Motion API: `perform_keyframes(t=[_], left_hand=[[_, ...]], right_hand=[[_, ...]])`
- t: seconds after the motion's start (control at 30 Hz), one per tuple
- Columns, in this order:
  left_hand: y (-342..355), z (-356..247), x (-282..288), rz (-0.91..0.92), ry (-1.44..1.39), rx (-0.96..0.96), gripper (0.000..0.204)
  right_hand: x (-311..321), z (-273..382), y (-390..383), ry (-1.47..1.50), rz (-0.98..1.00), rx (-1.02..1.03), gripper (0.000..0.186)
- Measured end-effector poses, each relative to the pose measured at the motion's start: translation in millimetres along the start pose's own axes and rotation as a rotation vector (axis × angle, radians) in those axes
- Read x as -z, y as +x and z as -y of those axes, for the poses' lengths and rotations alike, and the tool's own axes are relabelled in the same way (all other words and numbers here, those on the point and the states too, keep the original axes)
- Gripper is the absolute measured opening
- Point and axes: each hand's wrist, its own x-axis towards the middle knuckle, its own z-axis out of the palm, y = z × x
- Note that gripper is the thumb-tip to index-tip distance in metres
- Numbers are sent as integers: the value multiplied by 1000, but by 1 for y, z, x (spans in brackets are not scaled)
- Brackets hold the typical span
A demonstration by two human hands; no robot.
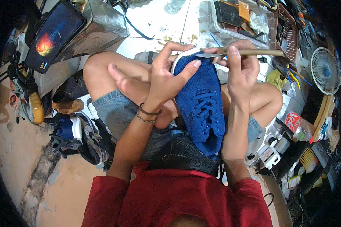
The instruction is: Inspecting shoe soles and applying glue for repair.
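Observation:
A blue knitted lace-up shoe (201, 104) with a white sole rim lies on my lap, toe pointing away from me. My left hand (166, 73) grips its toe, thumb pressed on the blue fabric and fingers curled over the white rim. My right hand (240, 68) holds a wooden-handled metal tool (250, 53), its thin blade laid against the sole edge at the toe. I sit cross-legged in denim shorts and a red shirt.
A phone (53, 36) with a lit screen leans at the upper left. Several worn shoes (77, 132) lie on the floor to my left. A clear plastic box (238, 19) sits ahead, a small white fan (325, 70) and clutter of bottles and tools at the right.

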Motion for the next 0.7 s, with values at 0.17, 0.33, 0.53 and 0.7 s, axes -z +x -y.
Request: perform_keyframes(t=[0.17, 0.33, 0.53, 0.7], left_hand=[[0, -3, 0, 11, 11, 6, 34], [2, 2, 4, 4, 86, -16, 32], [1, -1, 1, 17, 44, -5, 32], [0, 0, 1, 10, 19, -43, 32]], right_hand=[[-5, -5, -1, -48, 64, 120, 11], [-6, -4, 2, -164, 66, 145, 13], [-3, -5, -2, -114, -14, 149, 14], [-5, 0, -4, -93, 20, 136, 15]])
